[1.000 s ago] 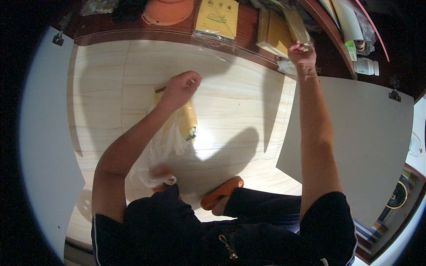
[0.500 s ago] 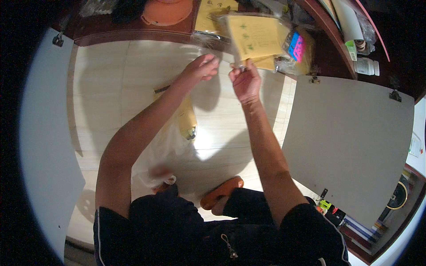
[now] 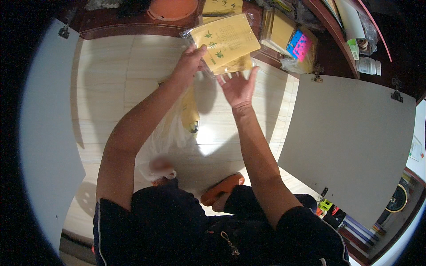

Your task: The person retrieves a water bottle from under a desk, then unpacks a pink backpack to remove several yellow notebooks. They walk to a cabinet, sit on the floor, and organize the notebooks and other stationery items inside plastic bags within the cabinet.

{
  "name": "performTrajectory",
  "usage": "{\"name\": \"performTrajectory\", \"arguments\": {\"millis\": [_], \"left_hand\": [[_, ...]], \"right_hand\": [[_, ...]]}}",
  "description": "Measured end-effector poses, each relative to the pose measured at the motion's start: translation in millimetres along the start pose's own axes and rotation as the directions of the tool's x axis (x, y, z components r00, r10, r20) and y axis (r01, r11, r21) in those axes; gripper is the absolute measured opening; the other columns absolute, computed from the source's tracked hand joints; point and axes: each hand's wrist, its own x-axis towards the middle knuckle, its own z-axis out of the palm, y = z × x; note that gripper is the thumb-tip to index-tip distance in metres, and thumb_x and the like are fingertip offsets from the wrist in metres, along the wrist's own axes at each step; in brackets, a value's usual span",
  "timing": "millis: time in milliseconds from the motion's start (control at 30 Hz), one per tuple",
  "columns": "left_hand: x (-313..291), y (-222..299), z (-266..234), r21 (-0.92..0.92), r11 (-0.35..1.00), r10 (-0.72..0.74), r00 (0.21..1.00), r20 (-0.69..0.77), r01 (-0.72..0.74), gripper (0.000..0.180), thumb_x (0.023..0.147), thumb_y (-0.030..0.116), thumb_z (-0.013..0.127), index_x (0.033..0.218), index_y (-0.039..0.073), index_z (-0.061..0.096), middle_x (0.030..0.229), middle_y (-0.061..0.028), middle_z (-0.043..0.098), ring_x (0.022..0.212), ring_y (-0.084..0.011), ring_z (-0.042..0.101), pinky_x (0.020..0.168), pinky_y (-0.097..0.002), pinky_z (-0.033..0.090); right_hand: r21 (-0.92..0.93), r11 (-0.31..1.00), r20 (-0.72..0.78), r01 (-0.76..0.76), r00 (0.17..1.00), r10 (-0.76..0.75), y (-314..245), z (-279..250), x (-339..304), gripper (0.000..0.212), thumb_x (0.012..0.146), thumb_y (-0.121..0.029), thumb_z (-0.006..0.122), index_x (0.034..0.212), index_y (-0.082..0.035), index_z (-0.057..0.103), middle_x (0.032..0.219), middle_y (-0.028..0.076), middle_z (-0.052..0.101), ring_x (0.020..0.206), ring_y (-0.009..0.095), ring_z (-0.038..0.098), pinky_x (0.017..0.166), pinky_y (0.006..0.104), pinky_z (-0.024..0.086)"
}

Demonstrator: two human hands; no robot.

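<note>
A plastic-wrapped pack of yellow exercise books (image 3: pixel 230 42) is held up in front of the cupboard, tilted. My left hand (image 3: pixel 190 62) closes on its left edge, thumb over the front. Below the pack's lower edge, my right hand (image 3: pixel 238 91) is palm up with fingers spread and thumb out; its fingertips reach the plastic, and I cannot tell whether they bear weight. On the floor beneath my left forearm lies a thin white plastic bag (image 3: pixel 171 133), with a yellow packet (image 3: pixel 190 111) beside or inside it; my arm hides part of both.
In the dark red cupboard are an orange bowl (image 3: pixel 173 8), another yellow book (image 3: pixel 222 6), a wrapped yellow stack (image 3: pixel 277 31) with a blue and pink item (image 3: pixel 299 45), and a white bottle (image 3: pixel 368 66). A white door (image 3: pixel 350 142) stands open at right, another (image 3: pixel 49 133) at left.
The pack has moved left and turned, away from the wrapped stack behind it. My left hand, empty before, now grips its left edge. My right hand's grip has loosened into spread fingers.
</note>
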Motion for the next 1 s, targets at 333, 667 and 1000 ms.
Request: {"name": "performTrajectory", "arguments": {"millis": [333, 667, 1000], "left_hand": [[19.4, 56.1, -27.6, 0.013, 0.978, 0.206, 0.979, 0.001, -0.206, 0.028, 0.088, 0.019, 0.050, 0.110, 0.002, 0.052, 0.105, -0.0080, 0.060, 0.096, -0.0168, 0.057, 0.082, -0.0323, 0.047], [41.3, 22.6, -15.8, -0.146, 0.969, 0.210, 0.976, 0.056, -0.200, 0.031, 0.084, 0.006, 0.052, 0.113, 0.001, 0.044, 0.105, -0.0134, 0.056, 0.095, -0.0254, 0.058, 0.082, -0.0377, 0.050], [55.8, -10.3, 23.5, 0.051, 0.999, 0.012, 0.997, -0.080, -0.007, 0.057, 0.084, 0.031, 0.058, 0.125, -0.002, 0.034, 0.122, -0.0146, 0.044, 0.095, -0.0257, 0.055, 0.079, -0.0390, 0.051]], "right_hand": [[-0.190, 0.978, 0.005, -0.086, 0.996, 0.089, -35.6, -22.6, 21.2, 0.044, 0.084, -0.034, 0.057, 0.120, -0.012, 0.045, 0.115, 0.007, 0.049, 0.100, 0.024, 0.051, 0.085, 0.0363, 0.045], [-0.021, 0.999, -0.065, -0.043, 0.997, 0.042, -27.3, -108.6, -114.2, 0.040, 0.086, -0.026, 0.053, 0.123, -0.011, 0.045, 0.124, 0.007, 0.048, 0.113, 0.022, 0.047, 0.091, 0.0362, 0.043], [0.006, 0.999, -0.198, -0.051, 0.979, 0.051, 1.8, -103.3, -145.3, 0.052, 0.078, -0.025, 0.065, 0.119, -0.003, 0.043, 0.116, 0.012, 0.052, 0.106, 0.024, 0.052, 0.090, 0.0345, 0.045]]}}
